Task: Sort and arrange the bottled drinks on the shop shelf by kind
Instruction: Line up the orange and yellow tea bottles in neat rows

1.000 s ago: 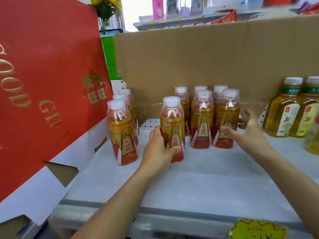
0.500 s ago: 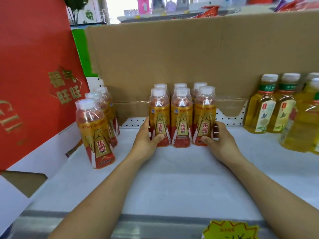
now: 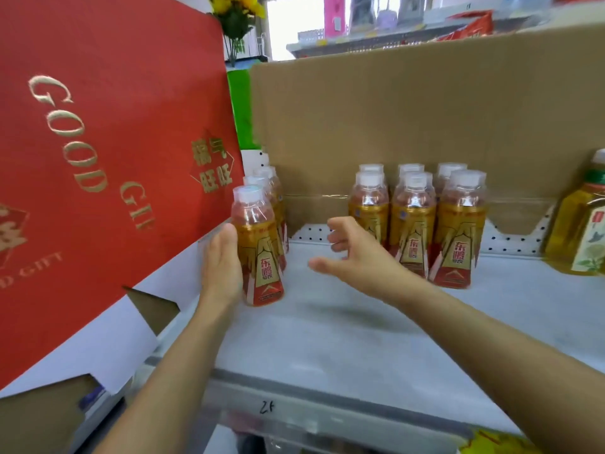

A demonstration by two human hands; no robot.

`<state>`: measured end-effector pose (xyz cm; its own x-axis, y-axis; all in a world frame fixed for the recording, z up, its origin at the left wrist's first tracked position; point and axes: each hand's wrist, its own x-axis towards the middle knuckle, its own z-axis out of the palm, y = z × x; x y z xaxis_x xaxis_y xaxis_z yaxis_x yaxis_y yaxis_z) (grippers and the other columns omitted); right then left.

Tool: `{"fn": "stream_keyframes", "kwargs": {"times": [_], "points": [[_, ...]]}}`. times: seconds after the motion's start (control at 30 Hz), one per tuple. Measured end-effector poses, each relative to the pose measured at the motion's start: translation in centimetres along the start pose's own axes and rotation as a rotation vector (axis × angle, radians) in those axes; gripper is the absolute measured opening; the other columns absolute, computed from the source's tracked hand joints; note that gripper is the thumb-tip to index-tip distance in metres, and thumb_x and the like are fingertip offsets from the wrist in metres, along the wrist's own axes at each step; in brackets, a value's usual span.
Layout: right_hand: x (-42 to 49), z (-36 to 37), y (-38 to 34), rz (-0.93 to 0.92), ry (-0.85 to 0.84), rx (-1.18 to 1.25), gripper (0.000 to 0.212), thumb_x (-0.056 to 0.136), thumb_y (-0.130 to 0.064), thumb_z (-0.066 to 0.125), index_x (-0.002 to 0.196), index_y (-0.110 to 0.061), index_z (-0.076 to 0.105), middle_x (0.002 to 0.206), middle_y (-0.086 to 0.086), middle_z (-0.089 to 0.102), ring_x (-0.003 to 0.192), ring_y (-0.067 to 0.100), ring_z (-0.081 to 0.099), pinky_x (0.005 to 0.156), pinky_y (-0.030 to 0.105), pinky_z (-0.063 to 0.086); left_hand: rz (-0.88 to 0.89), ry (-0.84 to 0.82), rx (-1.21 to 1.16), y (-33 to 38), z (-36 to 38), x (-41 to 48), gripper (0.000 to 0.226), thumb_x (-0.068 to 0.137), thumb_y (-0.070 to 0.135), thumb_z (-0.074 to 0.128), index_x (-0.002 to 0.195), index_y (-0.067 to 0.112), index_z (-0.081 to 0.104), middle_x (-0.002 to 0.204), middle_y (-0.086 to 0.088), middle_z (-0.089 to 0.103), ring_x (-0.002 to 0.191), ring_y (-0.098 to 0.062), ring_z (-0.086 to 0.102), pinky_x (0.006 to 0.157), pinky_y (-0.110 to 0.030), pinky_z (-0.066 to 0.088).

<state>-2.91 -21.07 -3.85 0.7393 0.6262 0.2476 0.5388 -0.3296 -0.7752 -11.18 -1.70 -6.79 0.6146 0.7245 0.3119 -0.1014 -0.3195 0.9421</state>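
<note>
Several gold-and-red drink bottles (image 3: 415,221) with white caps stand in a tight block at the back of the grey shelf (image 3: 343,329). A short row of the same bottles stands at the left; my left hand (image 3: 221,267) is wrapped around the front bottle (image 3: 260,250) of that row from its left side. My right hand (image 3: 357,253) hovers between the two groups, fingers spread, holding nothing. A yellow tea bottle (image 3: 579,234) with a green neck band stands at the far right.
A large red gift box (image 3: 98,152) leans in from the left, close against the left row. A brown cardboard sheet (image 3: 409,119) forms the back wall. A yellow price tag (image 3: 497,442) hangs on the shelf's front edge.
Both hands have left the block of bottles at the back. My left hand moved left onto the front bottle of the left row; my right hand followed leftward, open.
</note>
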Motion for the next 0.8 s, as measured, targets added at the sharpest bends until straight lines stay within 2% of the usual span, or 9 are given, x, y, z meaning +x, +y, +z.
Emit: {"fn": "stream_keyframes", "kwargs": {"times": [0.1, 0.2, 0.27, 0.33, 0.4, 0.5, 0.57, 0.7, 0.8], "points": [[2.8, 5.5, -1.6, 0.067, -0.131, 0.192, 0.085, 0.078, -0.033, 0.082, 0.144, -0.02, 0.031, 0.125, -0.008, 0.053, 0.116, 0.009, 0.052, 0.093, 0.024, 0.047, -0.085, -0.081, -0.116, 0.6, -0.3, 0.0, 0.058, 0.101, 0.063, 0.02, 0.134, 0.03, 0.054, 0.132, 0.001, 0.059, 0.124, -0.019, 0.054, 0.106, -0.048, 0.045], [4.3, 9.8, -1.6, 0.066, -0.01, 0.274, 0.074, 0.07, -0.028, 0.087, 0.13, -0.02, 0.044, 0.117, -0.006, 0.061, 0.109, 0.013, 0.061, 0.097, 0.037, 0.052, -0.126, -0.109, -0.133, 1.3, -0.7, 0.8, 0.046, 0.105, 0.053, 0.022, 0.113, 0.029, 0.061, 0.105, 0.006, 0.065, 0.1, -0.011, 0.061, 0.077, -0.031, 0.052], [4.5, 10.6, -1.5, 0.068, 0.061, 0.245, 0.067, 0.068, -0.031, 0.086, 0.122, -0.022, 0.047, 0.112, -0.006, 0.063, 0.104, 0.013, 0.062, 0.094, 0.037, 0.053, -0.148, -0.076, -0.138, 1.1, -0.9, 1.9, 0.038, 0.107, 0.046, 0.028, 0.117, 0.024, 0.057, 0.104, 0.002, 0.066, 0.093, -0.011, 0.063, 0.067, -0.028, 0.049], [4.0, 9.8, -1.4, 0.076, 0.074, 0.206, 0.065, 0.068, -0.036, 0.086, 0.12, -0.025, 0.048, 0.108, -0.008, 0.063, 0.1, 0.011, 0.062, 0.09, 0.036, 0.055, -0.122, -0.026, -0.06, 0.2, -1.1, 3.0, 0.029, 0.105, 0.039, 0.043, 0.126, 0.021, 0.052, 0.116, -0.006, 0.065, 0.098, -0.016, 0.064, 0.077, -0.032, 0.052], [2.8, 7.9, -1.2, 0.068, 0.078, 0.215, 0.062, 0.068, -0.036, 0.086, 0.119, -0.028, 0.05, 0.104, -0.011, 0.065, 0.095, 0.006, 0.064, 0.086, 0.032, 0.056, -0.074, -0.062, 0.066, -1.0, -1.1, 3.8, 0.05, 0.096, 0.03, 0.063, 0.14, 0.017, 0.043, 0.129, -0.004, 0.057, 0.11, -0.018, 0.057, 0.092, -0.035, 0.049], [0.3, 3.9, -0.6, 0.067, 0.125, 0.229, 0.054, 0.07, -0.033, 0.087, 0.112, -0.033, 0.054, 0.096, -0.014, 0.069, 0.086, -0.001, 0.067, 0.076, 0.021, 0.055, -0.114, -0.218, 0.119, -2.2, 0.2, 4.5, 0.085, 0.079, 0.027, 0.083, 0.147, 0.016, 0.034, 0.136, -0.002, 0.052, 0.124, -0.019, 0.052, 0.103, -0.037, 0.045], [-1.5, 1.2, 0.2, 0.094, 0.163, 0.201, 0.056, 0.069, -0.035, 0.087, 0.114, -0.031, 0.053, 0.1, -0.01, 0.069, 0.091, 0.005, 0.067, 0.078, 0.026, 0.056, -0.121, -0.246, 0.14, -2.7, 1.4, 4.6, 0.087, 0.073, 0.03, 0.088, 0.142, 0.019, 0.036, 0.137, -0.001, 0.054, 0.125, -0.022, 0.053, 0.105, -0.041, 0.046], [-4.8, -2.6, 2.5, 0.164, 0.242, 0.122, 0.068, 0.059, -0.048, 0.086, 0.116, -0.028, 0.055, 0.105, -0.009, 0.07, 0.097, 0.011, 0.068, 0.085, 0.036, 0.057, -0.046, -0.172, 0.277, -3.6, 2.9, 5.4, 0.078, 0.073, 0.036, 0.087, 0.133, 0.022, 0.04, 0.13, 0.0, 0.058, 0.119, -0.024, 0.058, 0.102, -0.048, 0.05], [-7.2, -4.6, 4.1, 0.207, 0.317, 0.113, 0.067, 0.061, -0.044, 0.086, 0.118, -0.029, 0.055, 0.107, -0.01, 0.07, 0.097, 0.009, 0.067, 0.085, 0.034, 0.056, -0.066, -0.2, 0.318, -3.0, 2.9, 5.1, 0.075, 0.074, 0.039, 0.086, 0.133, 0.023, 0.044, 0.13, -0.001, 0.061, 0.12, -0.027, 0.059, 0.101, -0.051, 0.05]]}}
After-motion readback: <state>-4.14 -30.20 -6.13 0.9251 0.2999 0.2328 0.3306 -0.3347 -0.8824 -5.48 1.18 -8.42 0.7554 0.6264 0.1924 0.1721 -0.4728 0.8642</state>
